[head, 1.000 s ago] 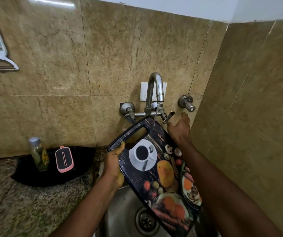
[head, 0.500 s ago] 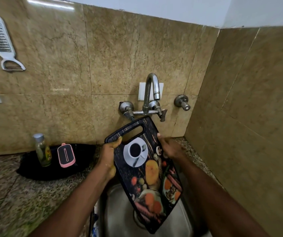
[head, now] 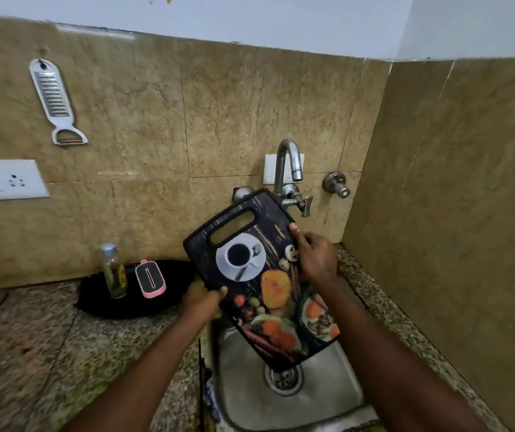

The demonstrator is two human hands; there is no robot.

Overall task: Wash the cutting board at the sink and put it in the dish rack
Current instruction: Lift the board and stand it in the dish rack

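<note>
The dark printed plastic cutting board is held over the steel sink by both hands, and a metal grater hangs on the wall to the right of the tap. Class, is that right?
Not quite. The head view shows the metal grater hanging left of the tap, not right. The rest holds: both hands, left and right, hold the dark printed plastic cutting board over the steel sink.

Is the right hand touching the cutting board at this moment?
Touching. The head view shows the right hand laid over the right edge of the cutting board, fingertips pressed on its printed face above the sink.
</note>
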